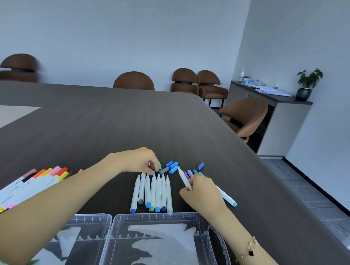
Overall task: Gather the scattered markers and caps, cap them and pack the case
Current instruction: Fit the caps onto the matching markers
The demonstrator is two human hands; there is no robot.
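The dark wood-grain counter carries a row of uncapped markers, loose caps, capped markers and an open clear case.

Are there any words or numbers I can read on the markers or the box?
No, nothing here can be read.
Markers in the row: faint grey print on the barrels, too small to read.
Capped markers on the left: dark print on the white barrels, too blurred to read.
Clear case: only moulded ridges, no words visible.
Papers on the cabinet: too far away to read.
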